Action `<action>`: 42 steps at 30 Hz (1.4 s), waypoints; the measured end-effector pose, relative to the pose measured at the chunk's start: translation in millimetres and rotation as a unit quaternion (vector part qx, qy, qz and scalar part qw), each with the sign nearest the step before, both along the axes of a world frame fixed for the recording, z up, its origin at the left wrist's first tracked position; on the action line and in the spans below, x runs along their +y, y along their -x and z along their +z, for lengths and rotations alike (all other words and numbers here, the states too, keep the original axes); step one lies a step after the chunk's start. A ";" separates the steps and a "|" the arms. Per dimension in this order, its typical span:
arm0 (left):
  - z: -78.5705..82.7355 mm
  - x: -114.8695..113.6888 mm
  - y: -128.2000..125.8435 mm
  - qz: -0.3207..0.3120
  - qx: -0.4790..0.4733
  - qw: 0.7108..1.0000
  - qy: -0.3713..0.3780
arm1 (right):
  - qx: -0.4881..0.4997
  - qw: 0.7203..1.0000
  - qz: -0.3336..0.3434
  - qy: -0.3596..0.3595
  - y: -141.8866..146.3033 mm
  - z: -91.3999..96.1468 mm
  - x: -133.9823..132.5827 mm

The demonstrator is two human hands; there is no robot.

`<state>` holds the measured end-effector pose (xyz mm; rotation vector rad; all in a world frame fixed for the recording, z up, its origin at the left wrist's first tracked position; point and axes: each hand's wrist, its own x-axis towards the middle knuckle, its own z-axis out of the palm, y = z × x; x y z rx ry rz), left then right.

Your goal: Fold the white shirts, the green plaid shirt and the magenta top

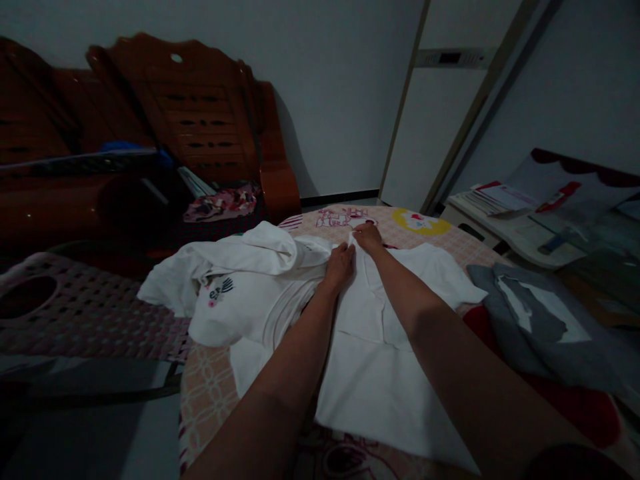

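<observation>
A white shirt [380,373] lies spread over the round table, and both hands are at its far edge. My left hand [341,265] is closed on the fabric there, its fingertips pinching the cloth. Just beyond and to the right, my right hand [367,237] pinches the same edge between thumb and fingers. Left of my left hand lies a bunched white garment [250,293] with a small dark print and a pink spot. Where the two white cloths meet, I cannot tell exactly where one ends.
A patterned tablecloth [210,380] covers the table. Folded grey clothes [535,320] with a white print rest at the right, over red cloth [575,407]. A woven chair [100,307] stands left, a carved wooden sofa [200,113] behind. Papers [495,199] sit on a side cabinet.
</observation>
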<state>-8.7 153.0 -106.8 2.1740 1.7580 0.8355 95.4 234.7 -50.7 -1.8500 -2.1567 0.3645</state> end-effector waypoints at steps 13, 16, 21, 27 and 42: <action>-1.1 6.7 -6.9 -0.064 0.106 0.991 -0.041 | 0.119 0.988 0.028 -0.096 -107.6 34.2 -90.3; 1.1 3.6 -10.2 -0.086 0.145 0.986 -0.003 | 0.132 0.986 0.051 -0.090 -138.0 28.4 -136.2; 11.9 -2.2 -11.6 -0.095 0.082 0.992 -0.032 | 0.064 0.986 0.127 -0.085 -145.5 -9.7 -182.3; 7.1 -8.7 -27.0 -0.282 0.068 0.957 -0.002 | -0.055 0.979 0.141 -0.134 -128.6 -31.8 -185.6; 0.1 -11.4 -36.1 -0.292 0.149 0.945 -0.018 | -0.043 0.975 0.197 -0.095 -118.2 -23.9 -200.4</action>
